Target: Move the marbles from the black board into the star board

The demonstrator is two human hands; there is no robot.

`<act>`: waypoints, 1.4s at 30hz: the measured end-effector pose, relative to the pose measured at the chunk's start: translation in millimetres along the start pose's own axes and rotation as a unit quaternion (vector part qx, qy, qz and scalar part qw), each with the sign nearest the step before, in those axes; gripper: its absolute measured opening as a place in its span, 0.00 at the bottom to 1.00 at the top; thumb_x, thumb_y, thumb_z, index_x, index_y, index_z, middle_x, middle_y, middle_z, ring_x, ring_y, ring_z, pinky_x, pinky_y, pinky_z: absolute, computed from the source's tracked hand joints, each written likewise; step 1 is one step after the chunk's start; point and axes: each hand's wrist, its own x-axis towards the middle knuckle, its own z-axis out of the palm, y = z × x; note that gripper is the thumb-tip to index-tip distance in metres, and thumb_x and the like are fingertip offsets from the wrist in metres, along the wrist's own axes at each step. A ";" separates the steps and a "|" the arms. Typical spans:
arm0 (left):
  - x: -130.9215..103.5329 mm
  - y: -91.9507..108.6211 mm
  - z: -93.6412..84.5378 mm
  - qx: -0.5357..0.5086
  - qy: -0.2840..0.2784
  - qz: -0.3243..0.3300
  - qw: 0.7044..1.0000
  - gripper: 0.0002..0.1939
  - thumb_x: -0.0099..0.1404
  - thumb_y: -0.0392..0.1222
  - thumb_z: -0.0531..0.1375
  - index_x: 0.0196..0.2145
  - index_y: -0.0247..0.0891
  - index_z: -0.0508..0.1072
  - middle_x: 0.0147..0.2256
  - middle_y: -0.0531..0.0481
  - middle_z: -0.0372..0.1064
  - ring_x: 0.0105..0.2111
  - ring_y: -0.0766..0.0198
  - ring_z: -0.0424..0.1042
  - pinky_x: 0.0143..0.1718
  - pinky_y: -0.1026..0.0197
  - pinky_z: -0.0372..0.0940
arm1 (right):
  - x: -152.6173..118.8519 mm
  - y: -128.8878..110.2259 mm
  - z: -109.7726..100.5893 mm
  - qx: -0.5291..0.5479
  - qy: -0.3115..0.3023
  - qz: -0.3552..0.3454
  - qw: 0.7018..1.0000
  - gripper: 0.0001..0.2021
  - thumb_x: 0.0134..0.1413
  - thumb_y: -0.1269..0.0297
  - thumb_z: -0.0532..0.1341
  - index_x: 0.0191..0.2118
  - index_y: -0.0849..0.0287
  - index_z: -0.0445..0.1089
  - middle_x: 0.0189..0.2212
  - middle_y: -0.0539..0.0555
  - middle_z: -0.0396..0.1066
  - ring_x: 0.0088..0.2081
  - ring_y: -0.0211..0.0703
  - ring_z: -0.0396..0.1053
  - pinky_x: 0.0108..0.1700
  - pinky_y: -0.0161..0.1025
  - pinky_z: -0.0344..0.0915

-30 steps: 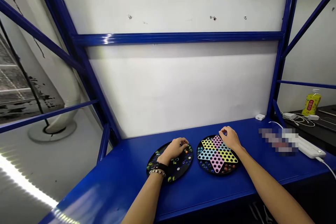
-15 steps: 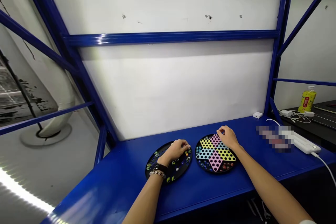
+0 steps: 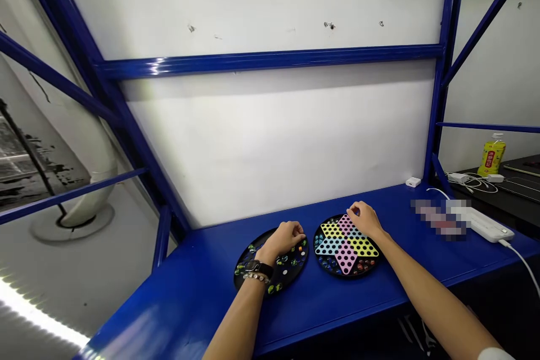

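Fingers of the left hand [image 3: 284, 238] curl over the far right of the tray [image 3: 294, 275]; those of the right hand [image 3: 365, 219] bunch at the far rim of the board [image 3: 347, 248]; I cannot tell whether they clamp anything. Marbles [image 3: 270, 289] probably want a light pinch. Both discs lie between the long edges of the desk [image 3: 202, 281].

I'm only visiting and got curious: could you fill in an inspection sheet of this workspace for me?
Surface: blue tabletop, glossy.
Job's things: black tray with marbles; round board with a coloured star, marbles around it.
Clutter: small white box, white device, unreadable pixelated patch.
Grips (bare hands): left grip over the tray; right grip at the board's far edge; what either holds, can't tell.
Cables: white cable running to the device; tangled cables on a dark desk.
Surroundings: blue frame, white panel, yellow bottle on the desk.
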 end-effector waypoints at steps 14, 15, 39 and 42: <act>33.1 56.3 12.9 0.024 0.096 0.060 0.993 0.16 0.68 0.50 0.54 0.43 0.39 0.77 0.42 0.46 0.79 0.39 0.57 0.76 0.40 0.59 0.67 | -0.7 -1.8 -0.6 -0.007 -0.002 -0.001 1.000 0.13 0.62 0.54 0.55 0.29 0.54 0.67 0.34 0.53 0.73 0.34 0.45 0.70 0.39 0.42 0.62; 39.4 63.9 19.8 0.028 0.092 0.063 0.993 0.14 0.68 0.48 0.56 0.43 0.40 0.77 0.42 0.47 0.79 0.40 0.57 0.76 0.40 0.59 0.67 | -0.7 -2.1 -0.9 -0.008 -0.002 -0.002 1.000 0.14 0.62 0.54 0.55 0.29 0.54 0.67 0.34 0.53 0.73 0.34 0.44 0.69 0.39 0.41 0.62; -45.5 -40.9 -33.2 -0.077 0.057 -0.032 0.995 0.25 0.57 0.61 0.59 0.39 0.37 0.81 0.30 0.48 0.76 0.33 0.56 0.72 0.36 0.58 0.65 | 2.0 1.4 -7.2 0.003 0.008 0.010 1.000 0.20 0.64 0.48 0.50 0.26 0.54 0.62 0.31 0.53 0.70 0.33 0.45 0.67 0.35 0.40 0.59; -48.2 -26.5 -35.6 -0.080 -0.076 0.001 0.994 0.23 0.53 0.58 0.65 0.40 0.39 0.81 0.32 0.50 0.75 0.35 0.57 0.71 0.37 0.60 0.64 | 2.1 2.2 -7.3 0.002 0.002 0.011 1.000 0.20 0.63 0.48 0.50 0.26 0.54 0.62 0.31 0.53 0.70 0.32 0.45 0.67 0.34 0.39 0.59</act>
